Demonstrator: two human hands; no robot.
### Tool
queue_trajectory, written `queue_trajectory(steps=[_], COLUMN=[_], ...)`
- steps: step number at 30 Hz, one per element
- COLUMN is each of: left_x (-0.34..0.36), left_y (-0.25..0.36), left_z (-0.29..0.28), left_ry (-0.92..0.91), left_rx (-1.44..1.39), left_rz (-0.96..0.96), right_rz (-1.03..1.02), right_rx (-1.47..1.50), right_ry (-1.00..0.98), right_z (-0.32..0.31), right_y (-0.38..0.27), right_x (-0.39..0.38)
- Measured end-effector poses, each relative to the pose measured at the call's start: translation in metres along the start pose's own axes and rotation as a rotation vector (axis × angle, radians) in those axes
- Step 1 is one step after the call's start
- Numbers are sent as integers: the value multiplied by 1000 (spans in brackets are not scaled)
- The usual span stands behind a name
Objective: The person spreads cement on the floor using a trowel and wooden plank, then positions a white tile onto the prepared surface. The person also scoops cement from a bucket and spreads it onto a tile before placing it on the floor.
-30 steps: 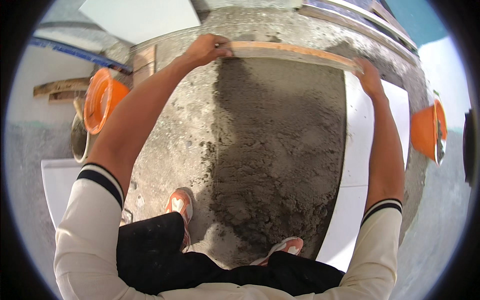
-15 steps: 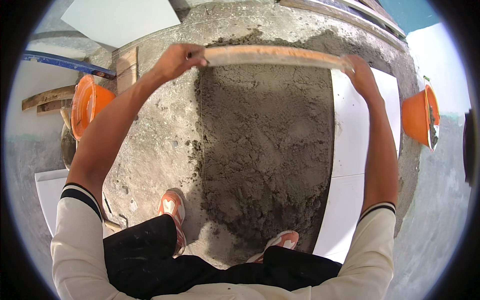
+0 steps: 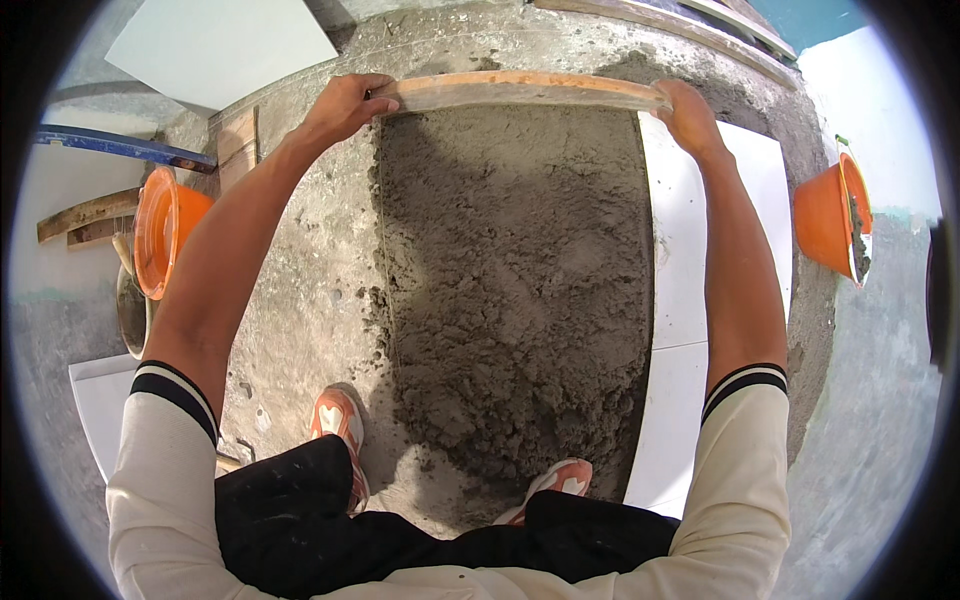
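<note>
Screeding in hand | both hands, left (image 3: pixel 340 105) and right (image 3: pixel 688 112), gripped wooden straightedge (image 3: pixel 520 90) at mortar bed's (image 3: pixel 515 280) far edge | next pull likely needed level, even pressure toward white tile (image 3: pixel 690 260).

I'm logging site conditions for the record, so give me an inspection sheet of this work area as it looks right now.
Surface: rough grey concrete floor with a bed of dark wet mortar.
Job's things: long wooden straightedge board lying across the mortar's far edge; white floor tiles laid along its right side.
Clutter: orange plastic bucket at left, another orange bucket at right, blue bar, wood scraps, loose white tile.
Grippers: left hand and right hand grip the board's ends.
Cables: nothing seen.
Surroundings: pale wall at right.
</note>
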State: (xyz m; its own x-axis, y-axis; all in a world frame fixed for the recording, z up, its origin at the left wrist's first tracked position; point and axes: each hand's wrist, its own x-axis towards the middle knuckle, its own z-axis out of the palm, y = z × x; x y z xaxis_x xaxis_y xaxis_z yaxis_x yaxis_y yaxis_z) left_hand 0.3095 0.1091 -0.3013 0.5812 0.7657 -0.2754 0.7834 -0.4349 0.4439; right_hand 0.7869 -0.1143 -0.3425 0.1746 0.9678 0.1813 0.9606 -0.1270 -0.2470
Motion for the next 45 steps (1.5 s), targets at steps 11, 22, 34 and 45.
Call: queue_trajectory(steps=[11, 22, 34, 45], left_x=[-77, -8, -4, -132], left_y=[-11, -7, 0, 12], left_z=[24, 5, -1, 37], left_ry=[-39, 114, -9, -141], left_rx=[38, 76, 136, 93], left_rz=[406, 159, 208, 292], right_rz=[-58, 45, -35, -13], right_rx=[85, -11, -21, 30], right_ry=[-59, -123, -132, -230], right_z=[-41, -9, -7, -55], right_y=[-9, -4, 5, -49], right_x=[-100, -1, -11, -145])
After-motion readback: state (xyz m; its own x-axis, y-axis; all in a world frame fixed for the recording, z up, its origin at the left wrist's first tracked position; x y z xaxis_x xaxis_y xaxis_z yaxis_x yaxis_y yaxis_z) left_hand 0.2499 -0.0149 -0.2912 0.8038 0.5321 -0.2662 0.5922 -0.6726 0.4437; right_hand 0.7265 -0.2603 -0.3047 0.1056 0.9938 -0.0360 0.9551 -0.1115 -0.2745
